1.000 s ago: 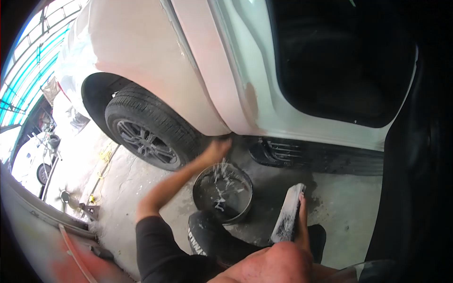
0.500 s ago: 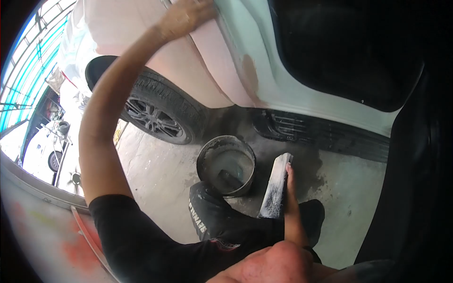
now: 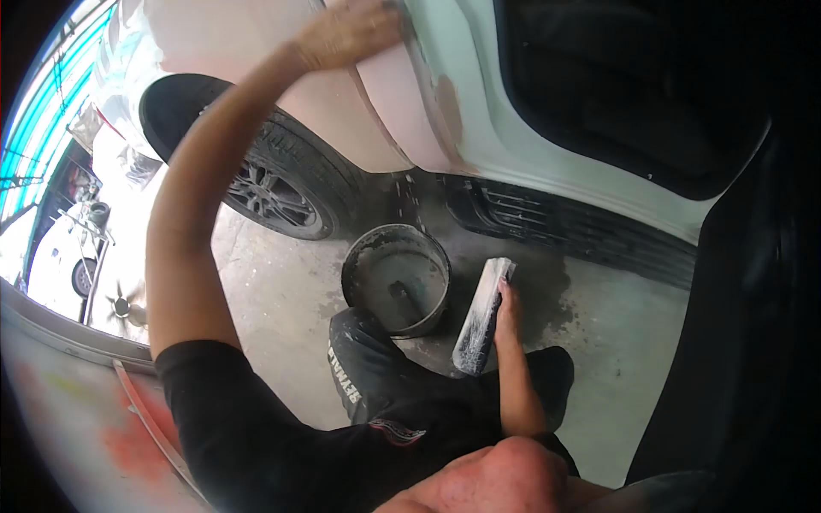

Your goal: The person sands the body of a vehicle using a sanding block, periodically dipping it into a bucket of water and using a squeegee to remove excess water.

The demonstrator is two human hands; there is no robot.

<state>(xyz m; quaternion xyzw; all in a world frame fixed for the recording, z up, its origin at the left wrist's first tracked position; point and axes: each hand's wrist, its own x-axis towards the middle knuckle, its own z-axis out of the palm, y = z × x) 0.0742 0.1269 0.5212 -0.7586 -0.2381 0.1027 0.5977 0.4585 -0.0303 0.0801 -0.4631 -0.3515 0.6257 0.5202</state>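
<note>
The car's pinkish rear quarter panel (image 3: 256, 51) fills the upper left, with the tyre (image 3: 282, 192) below it and the black side step (image 3: 564, 231) running off to the right. My left hand (image 3: 351, 34) is up high, pressed against that panel with the arm stretched out. I cannot tell whether the fingers close on anything beneath the palm. On the concrete floor (image 3: 282, 316) just ahead of my knee stands a round bucket (image 3: 352, 286) of grey water. Just to its right, my right hand (image 3: 509, 303) grips a long sanding block (image 3: 483, 316) along its edge, fingers wrapped around it. Its long axis points from my knee towards the side step, well below the left hand.
</note>
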